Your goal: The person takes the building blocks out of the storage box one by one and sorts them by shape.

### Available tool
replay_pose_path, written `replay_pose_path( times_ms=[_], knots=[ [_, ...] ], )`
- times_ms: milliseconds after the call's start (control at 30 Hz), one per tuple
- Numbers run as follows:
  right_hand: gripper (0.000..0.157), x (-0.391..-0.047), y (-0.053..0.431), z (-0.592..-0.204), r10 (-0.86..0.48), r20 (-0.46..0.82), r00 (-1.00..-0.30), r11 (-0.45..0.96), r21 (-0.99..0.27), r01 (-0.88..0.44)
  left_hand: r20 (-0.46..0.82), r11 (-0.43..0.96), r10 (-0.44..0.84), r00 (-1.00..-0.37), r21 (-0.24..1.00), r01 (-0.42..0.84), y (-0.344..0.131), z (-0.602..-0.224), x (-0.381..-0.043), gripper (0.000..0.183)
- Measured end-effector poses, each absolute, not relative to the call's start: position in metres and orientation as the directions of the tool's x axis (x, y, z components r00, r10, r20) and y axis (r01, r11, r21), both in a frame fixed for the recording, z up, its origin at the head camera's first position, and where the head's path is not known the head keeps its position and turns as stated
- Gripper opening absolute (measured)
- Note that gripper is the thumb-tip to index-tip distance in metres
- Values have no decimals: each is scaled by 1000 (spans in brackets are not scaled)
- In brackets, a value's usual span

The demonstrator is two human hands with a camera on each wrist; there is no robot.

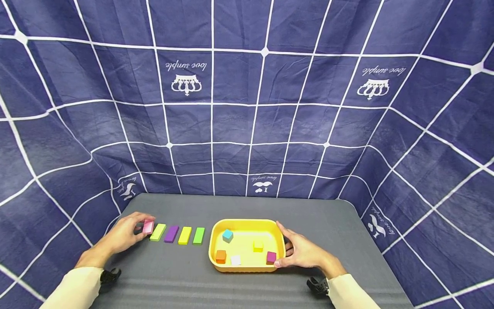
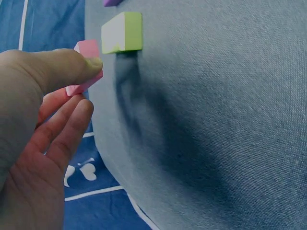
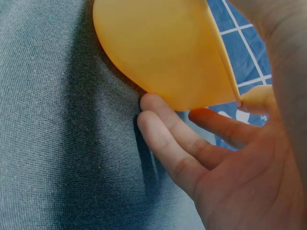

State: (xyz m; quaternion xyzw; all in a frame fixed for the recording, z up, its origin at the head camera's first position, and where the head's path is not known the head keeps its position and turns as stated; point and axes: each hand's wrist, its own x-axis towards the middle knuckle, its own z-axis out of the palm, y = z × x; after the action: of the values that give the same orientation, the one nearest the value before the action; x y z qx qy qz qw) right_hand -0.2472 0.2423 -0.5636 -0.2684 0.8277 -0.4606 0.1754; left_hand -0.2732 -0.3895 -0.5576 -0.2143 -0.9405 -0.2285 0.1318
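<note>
At the left end of a row of blocks, my left hand [image 1: 124,233] pinches a pink block [image 1: 148,227] between thumb and fingers. In the left wrist view, the pink block [image 2: 87,48] is held beside the light green block [image 2: 133,31], with a gap between them. My right hand [image 1: 305,250] grips the right end of a yellow tray [image 1: 247,269], thumb at the near corner and fingers against the outer wall. Inside the tray lie a blue cube [image 1: 227,235], an orange cube [image 1: 221,256], a white cube [image 1: 235,260], a yellow cube [image 1: 258,246] and a magenta cube [image 1: 271,257].
Between my left hand and the tray, the row holds a light green block [image 1: 158,232], a purple block [image 1: 171,234], a yellow block [image 1: 185,235] and a green block [image 1: 198,235]. The grey table [image 1: 185,283] is bordered by a blue checked cloth [image 1: 239,124] behind and at both sides.
</note>
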Motion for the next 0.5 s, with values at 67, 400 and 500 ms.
replay_pose_path(
  times_ms=[67, 400, 500],
  knots=[
    [134, -247, 243, -564, -604, -47, -795, 442, -851, -285, 347, 803, 343, -873, 374, 465, -392, -560, -273, 55],
    [135, -247, 243, -564, -592, -50, -804, 458, -842, -285, 375, 839, 353, -857, 279, 468, -399, -575, -274, 55],
    [135, -248, 242, -564, -589, -58, -806, 463, -842, -278, 369, 846, 356, -859, 264, 464, -401, -579, -274, 56]
  ],
)
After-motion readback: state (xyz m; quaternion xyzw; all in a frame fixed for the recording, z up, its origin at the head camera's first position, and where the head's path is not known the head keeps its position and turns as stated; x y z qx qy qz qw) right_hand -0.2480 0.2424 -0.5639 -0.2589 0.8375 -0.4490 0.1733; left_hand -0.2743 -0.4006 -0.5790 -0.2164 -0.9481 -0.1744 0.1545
